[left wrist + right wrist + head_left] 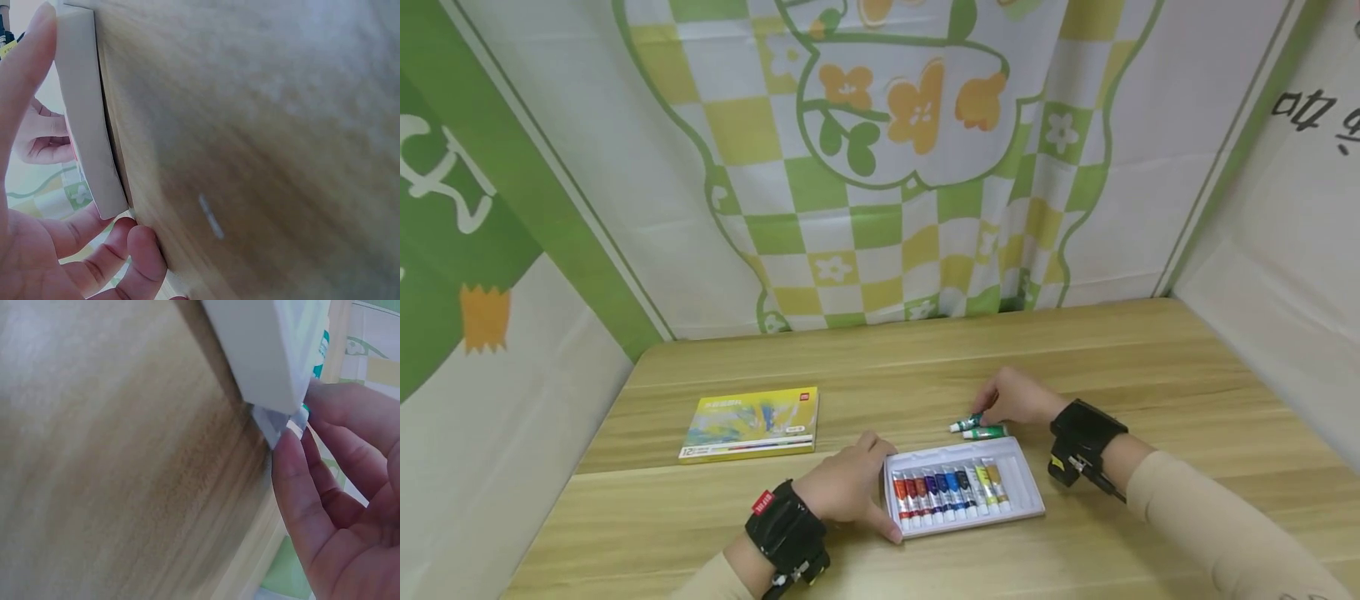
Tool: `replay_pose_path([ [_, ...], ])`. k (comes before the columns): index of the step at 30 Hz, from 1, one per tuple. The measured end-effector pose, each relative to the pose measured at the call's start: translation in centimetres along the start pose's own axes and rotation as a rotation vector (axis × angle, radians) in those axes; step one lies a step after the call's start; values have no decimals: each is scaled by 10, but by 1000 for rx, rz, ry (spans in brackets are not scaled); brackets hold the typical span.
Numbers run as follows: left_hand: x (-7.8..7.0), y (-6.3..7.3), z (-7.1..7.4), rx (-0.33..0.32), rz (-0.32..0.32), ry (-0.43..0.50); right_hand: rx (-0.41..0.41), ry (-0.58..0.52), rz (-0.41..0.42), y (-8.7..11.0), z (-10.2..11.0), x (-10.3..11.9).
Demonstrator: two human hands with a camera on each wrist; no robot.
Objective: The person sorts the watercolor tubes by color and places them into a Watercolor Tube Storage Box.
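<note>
A white tray (1024, 482) lies on the table with several small paint tubes (952, 483) in a row, running from red through blue to yellow and ochre. Its right end has bare slots. My left hand (847, 481) holds the tray's left end, thumb at the near corner and fingers at the far one. Behind the tray, my right hand (1017, 398) pinches a teal paint tube (964, 424) by its tail end. A green paint tube (987, 432) lies just in front of it, along the tray's far edge. In the right wrist view, the tray's wall (256, 356) partly hides the tubes.
A yellow paint box (751, 423) lies flat on the wooden table (820, 367), left of the tray. A checkered curtain (880, 225) hangs behind the table, and printed cloth walls stand at both sides.
</note>
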State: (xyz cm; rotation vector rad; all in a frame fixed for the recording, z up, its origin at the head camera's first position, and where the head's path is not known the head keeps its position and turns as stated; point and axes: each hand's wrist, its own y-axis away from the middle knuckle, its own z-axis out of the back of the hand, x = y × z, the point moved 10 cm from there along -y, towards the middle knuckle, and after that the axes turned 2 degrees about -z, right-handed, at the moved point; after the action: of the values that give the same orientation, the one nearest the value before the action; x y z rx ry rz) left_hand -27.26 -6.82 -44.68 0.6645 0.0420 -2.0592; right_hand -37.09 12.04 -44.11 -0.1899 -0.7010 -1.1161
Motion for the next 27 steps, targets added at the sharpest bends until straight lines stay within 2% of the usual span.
replay_pose_path([
  [5,0,0,-1,5,4,10,0,-41,-4,1,-1,-5],
  [10,0,0,-2,7,2,12,-5,-204,-34,5,1,-15],
  [16,-1,1,1,4,6,2,-28,-486,-144,12,5,-27],
  [19,-2,1,1,5,4,4,-31,-687,-189,17,4,-30],
  [23,-2,2,1,3,-1,2,-27,-959,-208,24,1,-27],
  [27,-2,2,1,2,-4,2,-31,-1067,-240,32,-3,-25],
])
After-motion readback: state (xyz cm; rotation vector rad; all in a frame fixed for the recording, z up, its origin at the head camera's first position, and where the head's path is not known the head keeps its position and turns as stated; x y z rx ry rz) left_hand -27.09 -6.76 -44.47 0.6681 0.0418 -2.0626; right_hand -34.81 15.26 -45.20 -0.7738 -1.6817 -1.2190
